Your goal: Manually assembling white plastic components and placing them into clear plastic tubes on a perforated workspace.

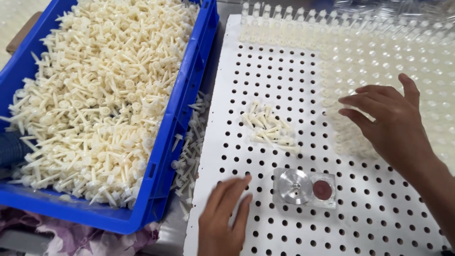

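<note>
Head view shows both your hands empty, left hand (225,215) and right hand (391,123) flat on the board (284,71); pinch the light, stiff pegs (270,130) by their shafts.

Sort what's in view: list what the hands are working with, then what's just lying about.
In use: perforated white board, loose pegs on it, seated pegs, left hand, right hand.
Lying about: blue crate of pegs, spilled pegs, clear block.
</note>
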